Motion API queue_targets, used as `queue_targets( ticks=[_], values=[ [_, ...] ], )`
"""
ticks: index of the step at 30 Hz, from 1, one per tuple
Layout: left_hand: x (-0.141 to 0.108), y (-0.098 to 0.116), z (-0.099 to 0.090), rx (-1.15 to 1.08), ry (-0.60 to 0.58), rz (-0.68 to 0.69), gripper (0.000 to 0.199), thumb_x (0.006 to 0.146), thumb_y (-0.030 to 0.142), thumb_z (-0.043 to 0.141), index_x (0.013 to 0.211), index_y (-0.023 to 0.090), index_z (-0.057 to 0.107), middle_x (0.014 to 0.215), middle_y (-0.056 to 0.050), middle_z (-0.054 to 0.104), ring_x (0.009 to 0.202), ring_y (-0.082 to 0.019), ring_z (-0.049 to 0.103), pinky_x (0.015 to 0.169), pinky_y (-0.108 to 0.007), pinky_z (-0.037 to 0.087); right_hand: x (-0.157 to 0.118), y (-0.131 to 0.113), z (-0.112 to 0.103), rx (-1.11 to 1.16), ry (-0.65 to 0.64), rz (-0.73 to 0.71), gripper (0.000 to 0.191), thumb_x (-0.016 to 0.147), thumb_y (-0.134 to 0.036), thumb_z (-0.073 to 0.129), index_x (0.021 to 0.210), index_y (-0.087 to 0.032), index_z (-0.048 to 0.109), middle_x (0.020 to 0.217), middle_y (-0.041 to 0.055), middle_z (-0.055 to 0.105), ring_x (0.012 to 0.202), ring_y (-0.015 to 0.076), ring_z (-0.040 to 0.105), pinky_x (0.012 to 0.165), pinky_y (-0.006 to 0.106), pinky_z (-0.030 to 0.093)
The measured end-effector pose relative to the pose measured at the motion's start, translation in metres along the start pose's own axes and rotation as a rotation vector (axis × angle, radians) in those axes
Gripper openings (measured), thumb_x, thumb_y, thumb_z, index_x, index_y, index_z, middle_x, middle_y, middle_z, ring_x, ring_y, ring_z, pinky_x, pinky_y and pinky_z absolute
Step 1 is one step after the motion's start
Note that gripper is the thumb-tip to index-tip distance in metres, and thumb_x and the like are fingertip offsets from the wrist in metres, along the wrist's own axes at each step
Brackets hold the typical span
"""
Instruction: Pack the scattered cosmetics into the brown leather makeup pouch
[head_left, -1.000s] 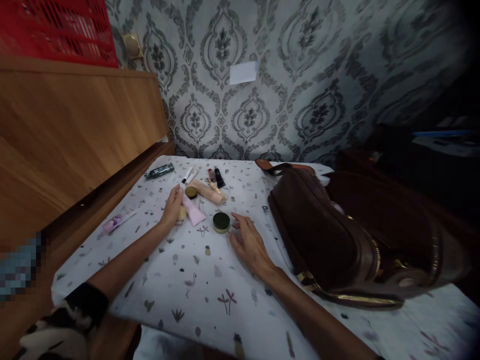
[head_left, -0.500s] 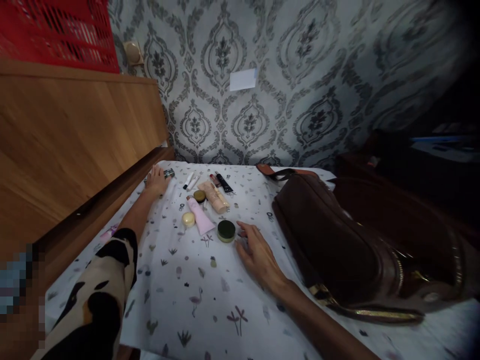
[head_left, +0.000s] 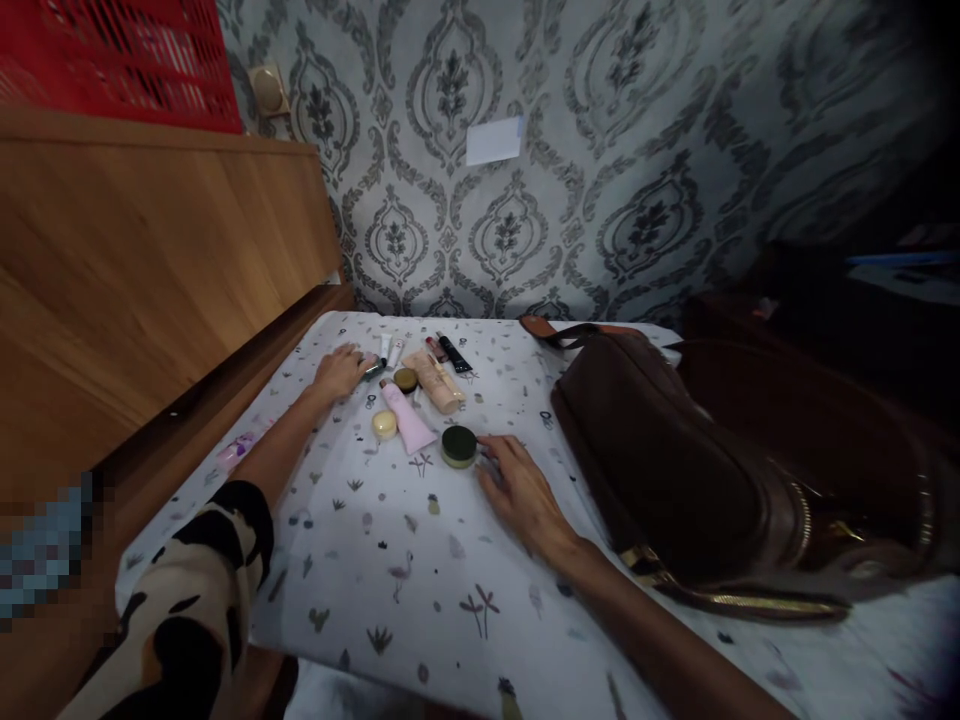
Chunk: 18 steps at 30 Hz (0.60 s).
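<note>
My left hand (head_left: 343,373) is closed over a small dark greenish item (head_left: 372,369) at the far left of the cloth; its kind is mostly hidden. Beside it lie two small white tubes (head_left: 391,350), a round pot with a gold-brown lid (head_left: 406,379) and a beige tube (head_left: 439,385). Nearer are a pink tube (head_left: 409,417) and a small cream-coloured jar (head_left: 385,425). My right hand (head_left: 521,490) rests with its fingers apart at the right side of a dark-green-lidded jar (head_left: 459,445); I cannot tell whether they touch.
A brown handbag (head_left: 660,450) lies on the right of the patterned white cloth (head_left: 360,560). A black tube (head_left: 453,352) lies at the back. Wooden furniture (head_left: 165,230) with a red basket (head_left: 150,60) on top stands left. Patterned wallpaper (head_left: 510,240) covers the back wall.
My left hand has moved right with the small dark item, close to the white tubes. My right hand stays by the dark-green-lidded jar. The camera view has shifted slightly.
</note>
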<state>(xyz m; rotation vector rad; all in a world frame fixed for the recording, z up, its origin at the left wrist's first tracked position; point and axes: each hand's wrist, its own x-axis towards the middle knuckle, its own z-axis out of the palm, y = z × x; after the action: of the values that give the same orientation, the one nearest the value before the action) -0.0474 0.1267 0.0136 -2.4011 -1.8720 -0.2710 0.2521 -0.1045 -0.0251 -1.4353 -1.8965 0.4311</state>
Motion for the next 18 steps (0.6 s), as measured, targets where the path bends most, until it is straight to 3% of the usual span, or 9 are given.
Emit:
queue_targets(
  ticks=[5, 11, 15, 18],
  values=[
    [-0.023, -0.003, -0.007, -0.016, -0.071, 0.091, 0.046, 0.098, 0.057, 0.044, 0.122, 0.022, 0.061, 0.123, -0.013, 0.069, 0.112, -0.03, 0.064, 0.092, -0.038, 0.048, 0.001, 0.003, 0.001, -0.03, 0.002, -0.02, 0.033, 0.091, -0.02, 0.049, 0.122, -0.017, 0.058, 0.117, 0.013, 0.061, 0.11, 0.0263, 0.06, 0.095, 0.043, 0.053],
    [-0.051, -0.018, -0.032, -0.052, -0.08, 0.162, 0.038, 0.093, 0.049, 0.052, 0.121, 0.025, 0.06, 0.119, -0.008, 0.071, 0.103, -0.026, 0.066, 0.084, -0.032, 0.047, 0.001, 0.004, 0.002, -0.035, 0.011, -0.054, 0.03, 0.092, -0.02, 0.05, 0.12, -0.017, 0.06, 0.115, 0.0121, 0.061, 0.107, 0.0252, 0.06, 0.096, 0.041, 0.051],
    [-0.071, -0.017, -0.043, -0.073, -0.02, 0.131, 0.045, 0.098, 0.055, 0.036, 0.109, 0.023, 0.065, 0.104, -0.007, 0.073, 0.098, -0.025, 0.066, 0.087, -0.033, 0.047, 0.002, 0.003, 0.002, -0.05, 0.0, -0.05, 0.031, 0.092, -0.021, 0.048, 0.12, -0.015, 0.06, 0.114, 0.013, 0.06, 0.107, 0.0256, 0.059, 0.097, 0.041, 0.05],
    [-0.084, -0.011, -0.039, -0.078, 0.016, 0.085, 0.052, 0.1, 0.05, 0.027, 0.115, 0.017, 0.065, 0.115, -0.014, 0.07, 0.113, -0.029, 0.061, 0.099, -0.039, 0.045, 0.002, 0.003, 0.003, -0.055, -0.01, -0.038, 0.033, 0.091, -0.021, 0.049, 0.121, -0.014, 0.06, 0.114, 0.0134, 0.06, 0.105, 0.0257, 0.059, 0.095, 0.04, 0.051]
  ],
)
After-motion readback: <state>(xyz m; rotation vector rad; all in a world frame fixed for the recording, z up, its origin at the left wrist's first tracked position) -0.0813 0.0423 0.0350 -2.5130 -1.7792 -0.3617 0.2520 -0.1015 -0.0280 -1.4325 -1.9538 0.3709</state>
